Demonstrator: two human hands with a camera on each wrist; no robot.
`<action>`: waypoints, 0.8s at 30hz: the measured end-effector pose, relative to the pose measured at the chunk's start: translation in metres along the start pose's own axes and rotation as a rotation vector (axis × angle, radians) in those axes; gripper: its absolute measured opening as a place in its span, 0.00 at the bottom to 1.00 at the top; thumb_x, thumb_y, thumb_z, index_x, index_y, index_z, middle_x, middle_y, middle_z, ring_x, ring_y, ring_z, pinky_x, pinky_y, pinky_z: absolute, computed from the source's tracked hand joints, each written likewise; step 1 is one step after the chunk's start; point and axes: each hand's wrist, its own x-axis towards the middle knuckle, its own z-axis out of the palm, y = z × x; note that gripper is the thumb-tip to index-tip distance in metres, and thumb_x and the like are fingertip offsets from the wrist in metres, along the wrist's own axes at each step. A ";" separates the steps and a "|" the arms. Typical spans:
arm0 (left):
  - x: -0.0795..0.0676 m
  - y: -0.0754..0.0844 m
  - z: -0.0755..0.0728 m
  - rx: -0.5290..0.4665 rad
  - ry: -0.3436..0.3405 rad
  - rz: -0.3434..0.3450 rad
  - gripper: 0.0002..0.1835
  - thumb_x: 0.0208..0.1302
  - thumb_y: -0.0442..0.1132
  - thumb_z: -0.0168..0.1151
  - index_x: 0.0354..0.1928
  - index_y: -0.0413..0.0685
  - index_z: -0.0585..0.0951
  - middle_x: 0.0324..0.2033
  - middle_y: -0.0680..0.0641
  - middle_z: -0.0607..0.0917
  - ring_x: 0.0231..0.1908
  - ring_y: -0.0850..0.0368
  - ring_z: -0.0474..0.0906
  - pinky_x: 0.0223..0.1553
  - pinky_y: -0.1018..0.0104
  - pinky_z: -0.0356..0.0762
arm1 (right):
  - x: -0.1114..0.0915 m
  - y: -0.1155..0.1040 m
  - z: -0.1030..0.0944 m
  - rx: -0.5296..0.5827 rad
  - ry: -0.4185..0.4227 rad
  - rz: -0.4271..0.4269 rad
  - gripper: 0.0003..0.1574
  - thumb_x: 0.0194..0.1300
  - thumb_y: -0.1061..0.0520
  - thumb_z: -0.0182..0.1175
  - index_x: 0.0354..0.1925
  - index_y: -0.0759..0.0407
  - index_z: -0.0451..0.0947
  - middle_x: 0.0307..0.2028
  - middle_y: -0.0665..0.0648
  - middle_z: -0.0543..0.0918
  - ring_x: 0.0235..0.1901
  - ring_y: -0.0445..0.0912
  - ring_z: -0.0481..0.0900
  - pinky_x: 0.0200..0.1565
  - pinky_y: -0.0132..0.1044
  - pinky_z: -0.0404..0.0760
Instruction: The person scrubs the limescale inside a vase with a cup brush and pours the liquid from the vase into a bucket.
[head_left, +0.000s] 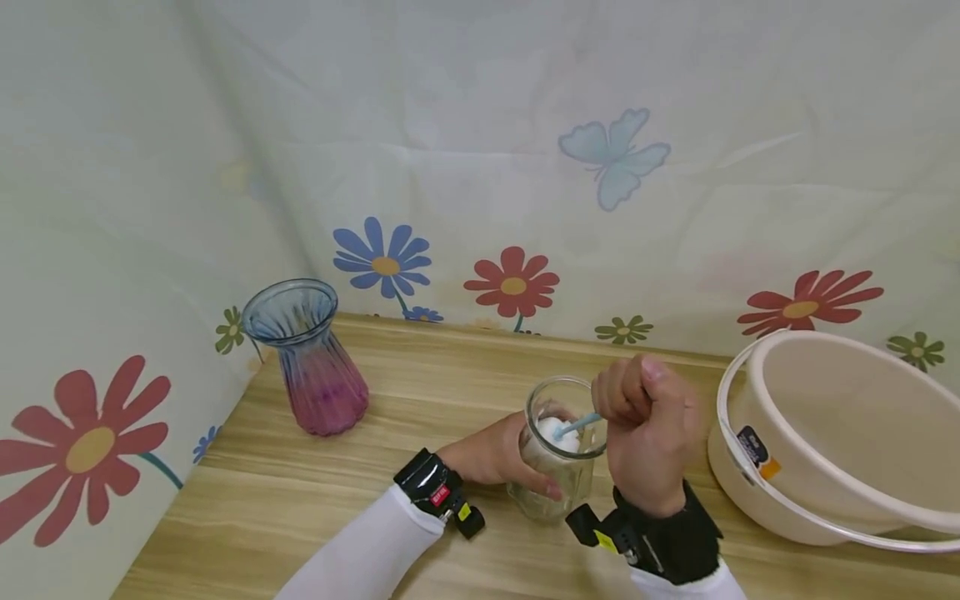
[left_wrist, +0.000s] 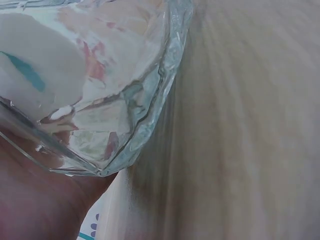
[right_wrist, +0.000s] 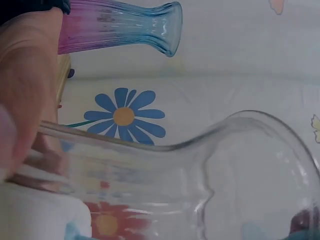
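Observation:
My left hand [head_left: 495, 450] wraps around a clear glass vase [head_left: 577, 487] with a flared rim, at the near middle of the table. Inside it is a sponge brush with a white head [head_left: 553, 432] and a light blue handle [head_left: 579, 426]. Above the rim, the curled fingers of my right hand [head_left: 651, 429] grip that handle. Seen from the left wrist, the faceted glass base [left_wrist: 112, 135] lets the white sponge [left_wrist: 45, 60] show through. The right wrist view has the vase's wide mouth [right_wrist: 255, 117] and the sponge [right_wrist: 45, 210] lower down.
A ribbed vase [head_left: 322, 379], blue above and pink below, stands at the back left of the wooden table [head_left: 420, 375]. To the right is a large beige bucket [head_left: 780, 467] with a white handle. A flower-printed curtain [head_left: 465, 167] hangs behind and at the left.

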 end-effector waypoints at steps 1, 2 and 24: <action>0.000 0.000 0.000 0.003 0.001 -0.005 0.40 0.54 0.31 0.78 0.67 0.57 0.70 0.58 0.53 0.82 0.58 0.63 0.78 0.66 0.64 0.74 | 0.000 0.001 0.000 -0.021 -0.011 0.005 0.25 0.77 0.68 0.27 0.19 0.59 0.47 0.18 0.50 0.48 0.16 0.41 0.46 0.20 0.34 0.44; -0.001 0.000 0.000 0.005 0.002 -0.009 0.39 0.54 0.31 0.78 0.66 0.57 0.70 0.58 0.53 0.82 0.58 0.63 0.78 0.66 0.64 0.74 | -0.001 0.002 0.001 -0.042 -0.026 0.016 0.25 0.77 0.69 0.27 0.19 0.59 0.47 0.18 0.51 0.49 0.16 0.41 0.47 0.20 0.35 0.44; -0.003 0.002 -0.002 -0.004 -0.022 -0.072 0.38 0.58 0.42 0.79 0.68 0.60 0.70 0.60 0.55 0.82 0.59 0.63 0.79 0.65 0.66 0.74 | 0.006 -0.008 -0.008 -0.349 -0.400 0.409 0.27 0.83 0.64 0.34 0.23 0.61 0.64 0.19 0.56 0.62 0.19 0.48 0.64 0.22 0.41 0.66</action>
